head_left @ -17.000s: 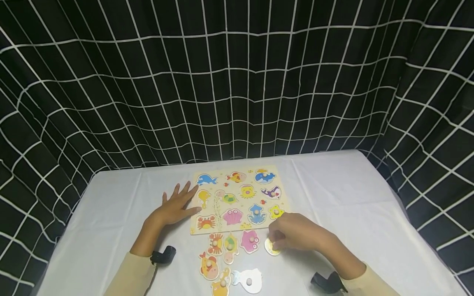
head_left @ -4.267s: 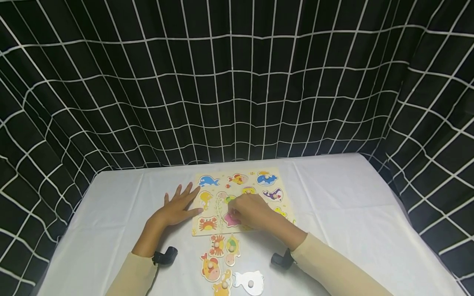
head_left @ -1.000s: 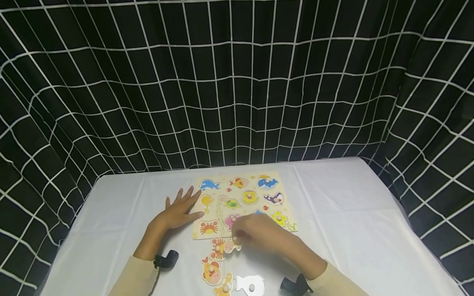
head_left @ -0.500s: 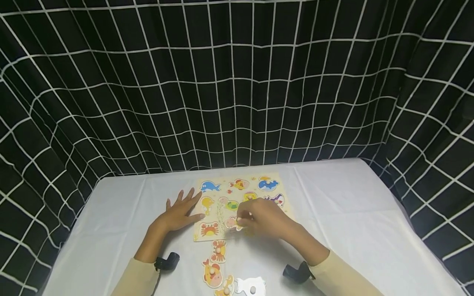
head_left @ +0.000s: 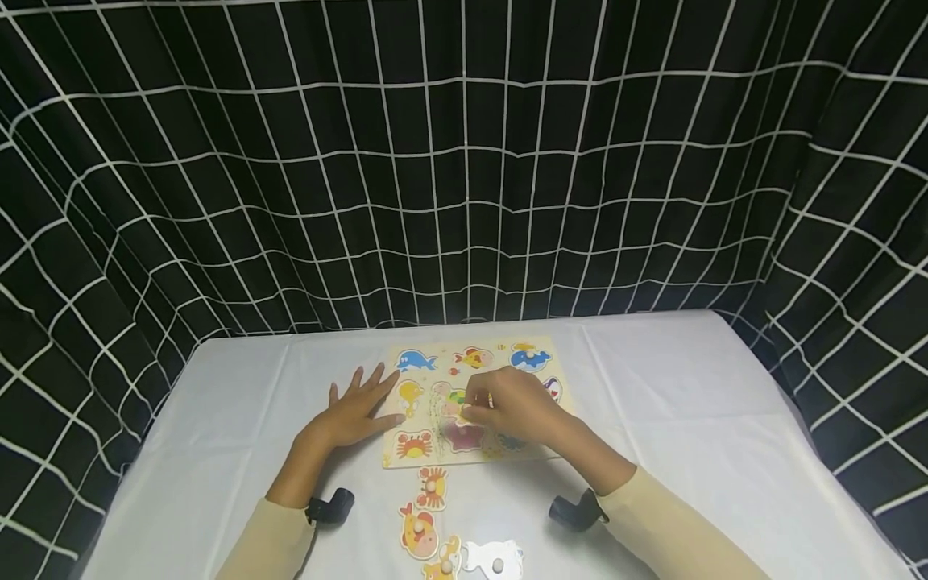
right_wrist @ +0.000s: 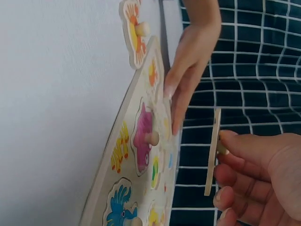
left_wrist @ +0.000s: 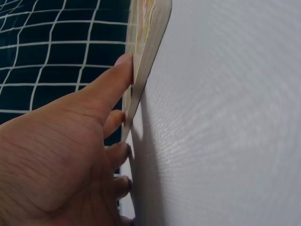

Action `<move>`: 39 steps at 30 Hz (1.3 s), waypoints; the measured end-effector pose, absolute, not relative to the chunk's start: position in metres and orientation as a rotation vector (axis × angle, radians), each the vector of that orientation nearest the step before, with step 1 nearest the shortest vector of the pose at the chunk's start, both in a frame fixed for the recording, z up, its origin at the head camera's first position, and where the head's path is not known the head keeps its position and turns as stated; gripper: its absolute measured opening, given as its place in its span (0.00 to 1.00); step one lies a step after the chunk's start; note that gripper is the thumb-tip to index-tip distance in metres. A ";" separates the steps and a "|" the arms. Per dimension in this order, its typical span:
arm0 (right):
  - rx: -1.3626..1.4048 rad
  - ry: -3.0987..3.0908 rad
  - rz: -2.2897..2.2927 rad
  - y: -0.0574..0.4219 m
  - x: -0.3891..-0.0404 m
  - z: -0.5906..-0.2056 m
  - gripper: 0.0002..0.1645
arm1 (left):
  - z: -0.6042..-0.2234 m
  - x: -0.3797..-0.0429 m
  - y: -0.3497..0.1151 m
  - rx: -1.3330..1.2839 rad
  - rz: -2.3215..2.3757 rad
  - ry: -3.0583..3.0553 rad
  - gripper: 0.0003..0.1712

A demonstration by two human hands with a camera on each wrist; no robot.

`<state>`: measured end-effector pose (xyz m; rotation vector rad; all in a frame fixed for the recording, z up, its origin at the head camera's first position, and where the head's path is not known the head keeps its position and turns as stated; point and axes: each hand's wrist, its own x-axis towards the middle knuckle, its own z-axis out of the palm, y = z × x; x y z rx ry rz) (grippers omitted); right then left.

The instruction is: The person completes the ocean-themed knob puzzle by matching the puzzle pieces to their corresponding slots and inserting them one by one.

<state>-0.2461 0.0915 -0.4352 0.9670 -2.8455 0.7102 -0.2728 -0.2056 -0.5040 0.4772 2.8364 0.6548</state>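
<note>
Nearest the person, a white-looking piece [head_left: 495,556] lies beside an orange seahorse piece [head_left: 438,573] on the white cloth [head_left: 696,419]; beyond them come a fish piece [head_left: 419,535] and a crab piece [head_left: 437,490], the latter just before the front edge of the puzzle board [head_left: 449,459]. In the board's front row sit a pink piece [right_wrist: 141,136] and a blue squid piece [right_wrist: 117,209], both knobbed. The left hand [head_left: 351,419] is spread flat, gripping nothing, its thumb touching the board's left side. To its right, the right hand [head_left: 515,407] pinches a thin wooden piece [right_wrist: 212,157] by its knob, fingers curled; that piece hangs above the board, apart from it, between the two hands. Farthest back hangs a black curtain [head_left: 482,181] with white grid lines
</note>
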 end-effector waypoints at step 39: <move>0.712 -2.997 0.583 0.061 -0.294 -0.462 0.08 | -0.505 -0.273 -0.206 0.446 0.637 2.829 0.47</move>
